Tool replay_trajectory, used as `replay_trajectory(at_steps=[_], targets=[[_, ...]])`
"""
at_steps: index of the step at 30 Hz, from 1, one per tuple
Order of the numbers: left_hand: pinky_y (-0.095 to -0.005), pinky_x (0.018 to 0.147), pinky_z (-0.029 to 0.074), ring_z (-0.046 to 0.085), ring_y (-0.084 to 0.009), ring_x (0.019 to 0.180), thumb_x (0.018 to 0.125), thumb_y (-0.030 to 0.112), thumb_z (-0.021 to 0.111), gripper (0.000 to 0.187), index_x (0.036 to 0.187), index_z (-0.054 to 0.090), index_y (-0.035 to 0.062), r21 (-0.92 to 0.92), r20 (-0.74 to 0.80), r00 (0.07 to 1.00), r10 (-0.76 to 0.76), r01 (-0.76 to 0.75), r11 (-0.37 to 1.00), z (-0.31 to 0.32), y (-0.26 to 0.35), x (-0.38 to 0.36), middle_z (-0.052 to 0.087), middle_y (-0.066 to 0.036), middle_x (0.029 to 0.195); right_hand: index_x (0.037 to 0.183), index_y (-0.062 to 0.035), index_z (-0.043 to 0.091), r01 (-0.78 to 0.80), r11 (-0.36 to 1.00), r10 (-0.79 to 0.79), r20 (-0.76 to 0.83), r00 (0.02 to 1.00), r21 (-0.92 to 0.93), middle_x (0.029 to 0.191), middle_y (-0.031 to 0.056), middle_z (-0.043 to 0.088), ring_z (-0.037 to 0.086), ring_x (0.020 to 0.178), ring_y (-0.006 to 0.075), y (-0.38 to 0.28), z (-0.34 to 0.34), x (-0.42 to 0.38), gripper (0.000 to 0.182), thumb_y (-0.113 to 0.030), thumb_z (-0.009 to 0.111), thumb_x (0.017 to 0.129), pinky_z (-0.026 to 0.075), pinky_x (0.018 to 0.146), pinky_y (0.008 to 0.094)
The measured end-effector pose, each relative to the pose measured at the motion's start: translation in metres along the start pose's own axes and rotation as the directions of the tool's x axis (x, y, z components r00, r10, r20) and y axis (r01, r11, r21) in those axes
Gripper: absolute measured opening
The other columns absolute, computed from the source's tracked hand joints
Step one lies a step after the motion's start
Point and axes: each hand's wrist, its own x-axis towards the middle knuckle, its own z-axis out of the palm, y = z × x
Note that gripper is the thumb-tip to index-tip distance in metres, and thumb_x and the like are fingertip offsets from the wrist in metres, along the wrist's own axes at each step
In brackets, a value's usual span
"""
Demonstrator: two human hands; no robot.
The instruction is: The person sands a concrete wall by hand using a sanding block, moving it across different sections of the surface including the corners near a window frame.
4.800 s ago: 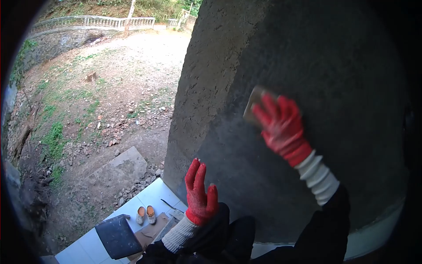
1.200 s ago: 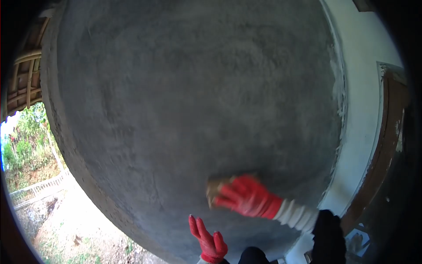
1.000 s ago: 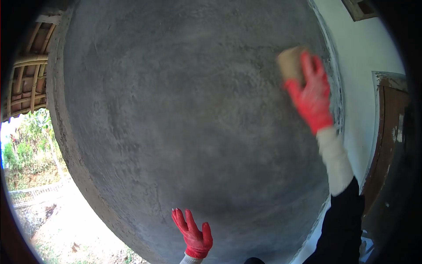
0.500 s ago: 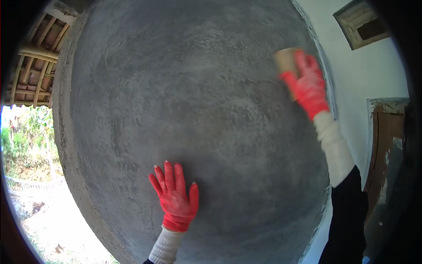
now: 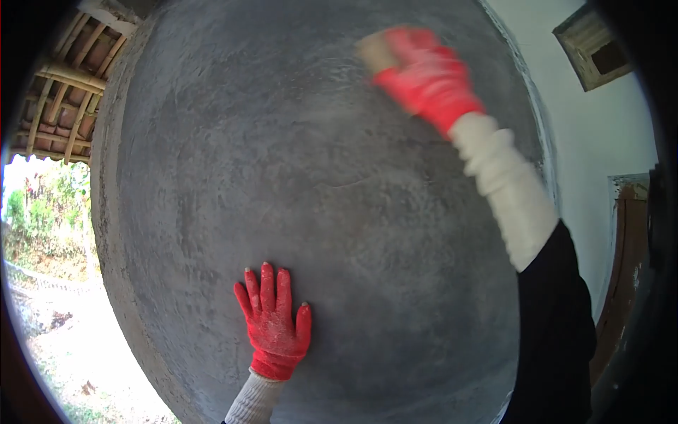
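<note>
A grey plastered wall [image 5: 339, 226] fills most of the view. My left hand [image 5: 275, 332], in a red glove with worn fingertips, lies flat on its lower part with the fingers spread. Higher up, my right hand [image 5: 434, 74], also red-gloved and smeared by motion, grips a tan block-like pad [image 5: 378, 54] against the plaster. The pad shows beyond the thumb and fingers; blur and the glove hide its exact kind.
On the left, the wall's rough edge [image 5: 109, 212] borders bright open ground and a tiled roof on bamboo poles [image 5: 67, 85]. To the right is a white wall [image 5: 579, 134] with a framed opening [image 5: 597, 49] and a brown door frame [image 5: 621, 261].
My right hand has swept up and to the left across the plaster with the tan pad. My left hand stays on the wall, and the view has shifted slightly.
</note>
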Motion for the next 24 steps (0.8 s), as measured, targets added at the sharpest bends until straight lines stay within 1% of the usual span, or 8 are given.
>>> replay_trajectory(at_steps=[4, 6, 9, 12, 15, 18, 22, 24], targets=[[-0.0615, 0.119, 0.008, 0.020, -0.0514, 0.146, 0.088, 0.024, 0.056, 0.065, 0.143, 0.042, -0.0058, 0.001, -0.030, 0.999, -0.016, 0.017, 1.000, 0.002, 0.002, 0.000, 0.033, -0.026, 0.155, 0.140, -0.0225, 0.048, -0.550, 0.828, 0.539, -0.114, 0.835, -0.112, 0.145, 0.0165, 0.046, 0.050, 0.129, 0.0387, 0.128, 0.000, 0.008, 0.073, -0.062, 0.062, 0.081, 0.045, 0.100, 0.0504], [-0.0655, 0.116, 0.012, 0.027, -0.0530, 0.141, 0.085, 0.029, 0.060, 0.064, 0.139, 0.048, -0.0033, 0.010, -0.061, 0.998, -0.010, 0.011, 1.000, 0.006, 0.002, 0.000, 0.039, -0.025, 0.150, 0.140, -0.0200, 0.049, -0.341, 0.920, 0.326, -0.103, 0.940, -0.194, 0.143, 0.0185, 0.047, 0.052, 0.126, 0.0402, 0.095, -0.007, -0.030, 0.072, -0.055, 0.067, 0.079, 0.046, 0.100, 0.0506], [-0.0614, 0.119, 0.008, 0.020, -0.0502, 0.146, 0.090, 0.027, 0.054, 0.066, 0.146, 0.040, -0.0048, 0.028, -0.027, 1.000, 0.004, -0.003, 1.000, 0.005, 0.001, -0.001, 0.032, -0.026, 0.155, 0.132, -0.0181, 0.057, 0.219, 0.972, -0.218, -0.022, 0.976, 0.081, 0.139, 0.0184, 0.049, 0.056, 0.116, 0.0398, -0.002, -0.042, -0.131, 0.070, -0.038, 0.079, 0.068, 0.048, 0.096, 0.0516], [-0.0611, 0.119, 0.007, 0.019, -0.0497, 0.147, 0.091, 0.027, 0.052, 0.067, 0.148, 0.037, -0.0043, 0.031, -0.033, 0.999, 0.041, -0.040, 0.999, 0.006, -0.003, -0.001, 0.030, -0.026, 0.157, 0.134, -0.0173, 0.056, 0.559, 0.681, -0.720, 0.296, 0.627, 0.472, 0.141, 0.0156, 0.046, 0.053, 0.117, 0.0402, -0.050, -0.083, -0.225, 0.079, -0.036, 0.083, 0.062, 0.045, 0.099, 0.0504], [-0.0603, 0.120, 0.007, 0.017, -0.0484, 0.148, 0.092, 0.027, 0.052, 0.068, 0.150, 0.034, -0.0037, 0.053, -0.018, 0.999, 0.038, -0.037, 0.998, 0.009, -0.005, -0.002, 0.028, -0.025, 0.158, 0.137, -0.0170, 0.055, 0.443, 0.819, -0.571, 0.453, 0.684, 0.364, 0.146, 0.0172, 0.041, 0.047, 0.125, 0.0442, -0.020, -0.090, -0.215, 0.081, -0.039, 0.083, 0.064, 0.042, 0.104, 0.0536], [-0.0587, 0.120, 0.007, 0.017, -0.0470, 0.149, 0.093, 0.027, 0.051, 0.067, 0.151, 0.033, -0.0036, 0.064, -0.037, 0.998, 0.045, -0.043, 0.997, 0.010, -0.004, -0.002, 0.027, -0.024, 0.159, 0.145, -0.0193, 0.046, 0.209, 0.978, -0.205, 0.179, 0.962, 0.000, 0.148, 0.0210, 0.040, 0.046, 0.127, 0.0465, 0.040, -0.061, -0.158, 0.084, -0.040, 0.080, 0.071, 0.042, 0.104, 0.0511], [-0.0572, 0.120, 0.007, 0.017, -0.0453, 0.149, 0.095, 0.027, 0.049, 0.065, 0.151, 0.033, -0.0028, 0.050, -0.033, 0.998, 0.057, -0.056, 0.997, 0.010, -0.003, -0.001, 0.027, -0.023, 0.159, 0.148, -0.0116, 0.039, -0.217, 0.966, 0.231, 0.091, 0.969, -0.142, 0.145, 0.0253, 0.041, 0.045, 0.126, 0.0481, 0.062, -0.061, -0.141, 0.085, -0.041, 0.076, 0.077, 0.043, 0.104, 0.0485], [-0.0562, 0.121, 0.007, 0.017, -0.0445, 0.149, 0.098, 0.029, 0.047, 0.063, 0.152, 0.033, -0.0015, 0.078, -0.059, 0.997, 0.055, -0.051, 0.996, 0.011, -0.003, -0.001, 0.027, -0.021, 0.160, 0.141, -0.0149, 0.050, -0.022, 0.998, 0.030, 0.158, 0.987, -0.054, 0.142, 0.0239, 0.043, 0.047, 0.124, 0.0461, 0.035, -0.078, -0.201, 0.074, -0.042, 0.076, 0.077, 0.041, 0.105, 0.0511]])
